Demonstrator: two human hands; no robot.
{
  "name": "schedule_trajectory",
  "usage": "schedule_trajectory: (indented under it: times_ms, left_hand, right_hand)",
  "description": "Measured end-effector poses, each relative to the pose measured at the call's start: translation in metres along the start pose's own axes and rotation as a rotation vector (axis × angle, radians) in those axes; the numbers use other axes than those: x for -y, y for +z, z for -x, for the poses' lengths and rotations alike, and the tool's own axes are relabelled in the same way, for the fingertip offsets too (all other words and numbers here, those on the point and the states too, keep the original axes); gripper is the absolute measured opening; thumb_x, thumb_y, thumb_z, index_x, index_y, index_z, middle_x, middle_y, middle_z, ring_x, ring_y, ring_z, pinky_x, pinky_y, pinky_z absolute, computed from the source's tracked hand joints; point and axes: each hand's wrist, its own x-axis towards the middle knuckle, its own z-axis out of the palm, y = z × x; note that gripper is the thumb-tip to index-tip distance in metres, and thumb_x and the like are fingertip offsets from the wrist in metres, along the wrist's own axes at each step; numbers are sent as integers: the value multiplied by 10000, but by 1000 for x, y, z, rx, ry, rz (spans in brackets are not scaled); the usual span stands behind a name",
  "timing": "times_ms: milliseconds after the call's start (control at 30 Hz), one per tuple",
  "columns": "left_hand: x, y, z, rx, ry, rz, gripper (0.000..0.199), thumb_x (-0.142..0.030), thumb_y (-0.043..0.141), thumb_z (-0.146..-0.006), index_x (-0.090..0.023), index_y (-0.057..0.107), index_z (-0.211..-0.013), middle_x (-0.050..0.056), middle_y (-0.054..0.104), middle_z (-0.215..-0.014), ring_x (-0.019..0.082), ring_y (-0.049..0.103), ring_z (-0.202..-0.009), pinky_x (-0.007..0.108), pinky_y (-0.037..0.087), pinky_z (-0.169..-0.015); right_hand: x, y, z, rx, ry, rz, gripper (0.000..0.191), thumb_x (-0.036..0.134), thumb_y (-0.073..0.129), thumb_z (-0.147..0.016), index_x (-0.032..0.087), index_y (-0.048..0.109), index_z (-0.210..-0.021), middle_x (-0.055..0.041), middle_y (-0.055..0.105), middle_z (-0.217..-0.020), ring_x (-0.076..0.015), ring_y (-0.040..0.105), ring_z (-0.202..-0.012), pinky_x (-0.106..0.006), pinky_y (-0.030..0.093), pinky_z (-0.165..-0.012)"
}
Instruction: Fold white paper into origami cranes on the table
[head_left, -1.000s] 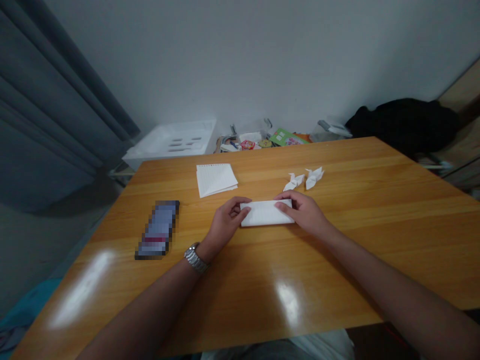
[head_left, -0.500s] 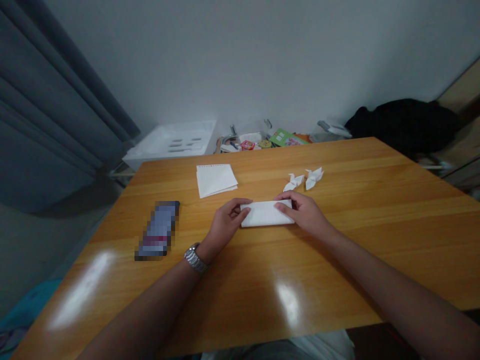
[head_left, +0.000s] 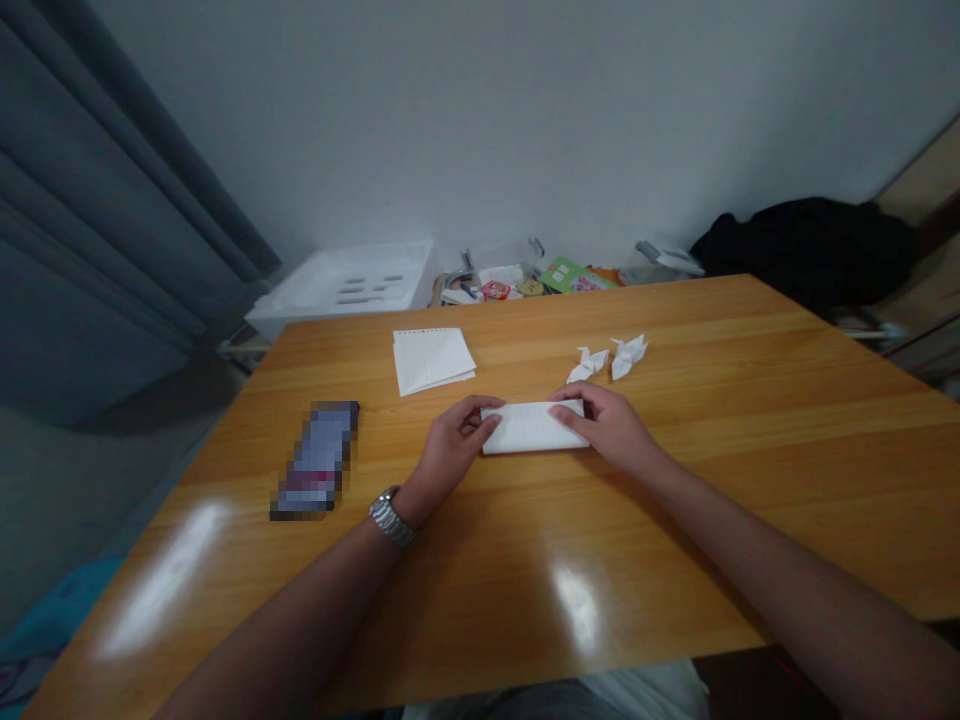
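Note:
A sheet of white lined paper (head_left: 525, 428), folded into a long rectangle, is held between my two hands just above or on the wooden table (head_left: 480, 580). My left hand (head_left: 454, 440) pinches its left end, thumb on top and fingers at the far edge. At the right end, my right hand (head_left: 611, 425) grips it the same way, its thumb lying over the upper face. Just beyond my right hand stand two folded paper cranes, a left one (head_left: 589, 365) and a right one (head_left: 628, 356).
A stack of lined paper sheets (head_left: 433, 360) lies at the back left of the table. Nearer on the left is a phone (head_left: 316, 460) with a blurred screen. Behind the table are a white foam box (head_left: 360, 280), a green booklet (head_left: 571, 276) and black cloth (head_left: 810, 245).

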Motion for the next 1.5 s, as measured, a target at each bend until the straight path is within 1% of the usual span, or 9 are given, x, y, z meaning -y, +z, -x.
schedule_trajectory:
  times_ms: [200,500,700,867,1067,1167,1367,1500]
  left_hand:
    - [0,1,0,-4,-15,23,256,-373,615,-931,-192,689,-1095,33,702,-925,130,588,-723,219,476,-620]
    - [0,1,1,6,-24,47,251,-378,617,-926,-198,685,-1087,27,690,-904,135,591,-728,218,473,-616]
    - [0,1,1,4,-39,53,245,-366,627,-919,-192,686,-1081,23,679,-877,128,572,-706,210,454,-599]
    - [0,1,1,1,-34,54,245,-368,621,-923,-196,685,-1085,23,674,-889,128,562,-708,211,449,-598]
    - [1,3,1,-11,-42,94,252,-356,635,-915,-195,662,-1107,-4,602,-788,114,526,-657,196,416,-557]
    - [1,4,0,-25,-43,131,267,-343,653,-900,-195,637,-1122,-17,559,-775,104,517,-641,189,411,-548]
    - [1,3,1,1,-38,107,225,-356,631,-919,-188,647,-1069,6,619,-813,114,545,-669,202,435,-569]
    - [-1,2,1,2,-39,104,222,-351,630,-922,-187,646,-1070,13,644,-834,115,556,-673,204,442,-574]
  right_hand:
    - [1,0,0,-2,2,8,266,432,674,-857,202,706,-987,-50,719,-919,-195,604,-733,-310,440,-657]
    - [1,1,1,0,-2,15,259,422,672,-859,203,705,-994,-47,717,-924,-186,593,-716,-304,434,-649]
    - [2,1,1,-1,2,7,263,424,672,-859,200,704,-992,-53,717,-934,-197,614,-764,-311,450,-682]
    - [-1,1,0,-4,-15,13,265,429,676,-858,203,708,-992,-52,718,-925,-198,618,-758,-315,457,-683]
    - [0,0,1,-6,-18,21,254,420,671,-862,205,705,-992,-47,714,-918,-195,615,-756,-311,462,-686]
    - [2,0,1,-3,-20,25,249,417,667,-865,205,704,-990,-47,714,-916,-195,614,-757,-312,462,-689]
    - [4,0,1,-5,-20,33,247,408,666,-864,198,702,-988,-53,716,-936,-199,617,-779,-318,460,-711]
    - [3,0,1,-1,-27,38,243,407,662,-868,200,702,-990,-53,717,-938,-203,619,-791,-321,460,-718]
